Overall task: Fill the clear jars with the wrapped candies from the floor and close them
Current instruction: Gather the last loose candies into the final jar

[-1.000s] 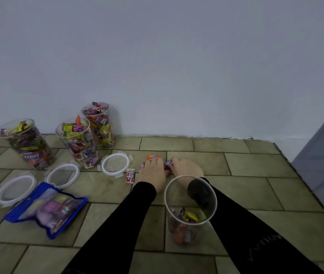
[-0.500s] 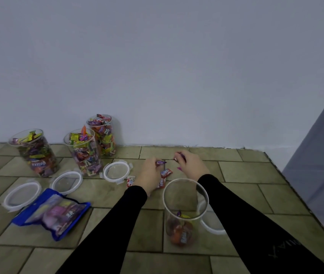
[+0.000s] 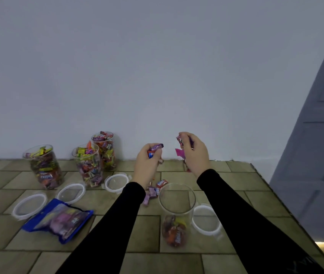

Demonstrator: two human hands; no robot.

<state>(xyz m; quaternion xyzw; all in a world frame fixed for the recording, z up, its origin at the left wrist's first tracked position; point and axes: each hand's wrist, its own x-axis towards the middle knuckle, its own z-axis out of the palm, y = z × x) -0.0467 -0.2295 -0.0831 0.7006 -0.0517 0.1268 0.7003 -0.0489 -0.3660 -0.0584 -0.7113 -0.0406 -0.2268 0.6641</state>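
Observation:
A clear jar [image 3: 177,202] stands open on the tiled floor in front of me, with a few wrapped candies at its bottom. Its white lid [image 3: 206,220] lies just to its right. My left hand [image 3: 147,165] is raised above the floor and grips several wrapped candies. My right hand [image 3: 194,153] is raised too, its fingers curled round more wrapped candies, pink and purple. A few loose candies [image 3: 155,190] lie on the floor between my left forearm and the jar.
Three full open jars [image 3: 44,169] [image 3: 89,165] [image 3: 105,151] stand at the left near the wall. Three white lids [image 3: 29,204] [image 3: 71,192] [image 3: 116,182] lie before them. A blue candy bag [image 3: 58,220] lies at the left. A grey door [image 3: 315,155] rises on the right.
Both hands rose off the floor with candies in their grip and drew apart. The view tilted up, and the jar's lid came into sight.

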